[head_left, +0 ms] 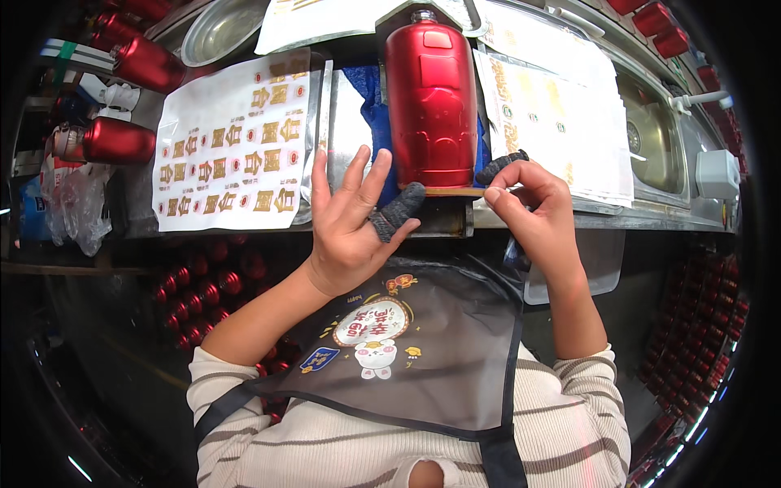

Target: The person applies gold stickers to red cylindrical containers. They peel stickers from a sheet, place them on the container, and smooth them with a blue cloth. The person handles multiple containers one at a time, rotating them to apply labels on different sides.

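Note:
In front of me a glossy red bottle lies with its neck pointing away and its base toward me. Blue cloth shows beside it, and a thin light-brown strip runs along its base. My left hand is just left of the base, fingers spread, with a dark knitted cover on the index finger. On the right, my right hand pinches thumb and fingers together by the strip's end; anything between them is too small to make out. Its index finger also wears a dark cover, near the bottle's lower right side.
A sheet of gold and red decals lies left of the bottle. To the right are stacked decal sheets and a metal sink. More red bottles lie far left. A metal bowl is at the back left.

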A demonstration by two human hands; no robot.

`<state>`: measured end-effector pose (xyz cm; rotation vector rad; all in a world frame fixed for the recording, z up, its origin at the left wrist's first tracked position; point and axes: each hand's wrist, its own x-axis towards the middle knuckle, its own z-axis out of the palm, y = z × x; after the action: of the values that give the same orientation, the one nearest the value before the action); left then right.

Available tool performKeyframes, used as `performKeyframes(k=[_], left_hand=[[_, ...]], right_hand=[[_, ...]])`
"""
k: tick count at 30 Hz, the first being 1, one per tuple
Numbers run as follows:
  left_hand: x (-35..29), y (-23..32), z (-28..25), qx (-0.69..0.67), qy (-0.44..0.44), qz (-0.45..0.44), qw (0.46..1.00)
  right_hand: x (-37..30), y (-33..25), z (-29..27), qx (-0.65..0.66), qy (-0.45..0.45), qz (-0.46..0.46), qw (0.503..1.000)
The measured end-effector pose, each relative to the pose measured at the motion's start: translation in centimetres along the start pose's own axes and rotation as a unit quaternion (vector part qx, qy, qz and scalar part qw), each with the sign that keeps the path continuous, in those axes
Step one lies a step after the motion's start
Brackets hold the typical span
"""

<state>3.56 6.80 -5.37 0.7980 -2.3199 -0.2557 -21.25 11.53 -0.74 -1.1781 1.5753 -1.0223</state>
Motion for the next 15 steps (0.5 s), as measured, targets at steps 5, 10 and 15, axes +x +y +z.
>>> performKeyframes(k=[5,10,15], left_hand=[[2.2,0.7,-0.3,0.036,0.002,0.054,0.998],[5.3,2.0,1.4,0.07,0.025,0.086,0.993],[3.6,0.1,1.3,-0.052,0.04,-0.023,0.998]], right_hand=[[0.3,0.5,0.3,0.014,-0.004,0.016,1.0],[0.5,1.3,0.8,-0.015,-0.009,-0.012,1.0],[0.8,0.9,0.6,-0.007,-0.025,-0.021,0.999]])
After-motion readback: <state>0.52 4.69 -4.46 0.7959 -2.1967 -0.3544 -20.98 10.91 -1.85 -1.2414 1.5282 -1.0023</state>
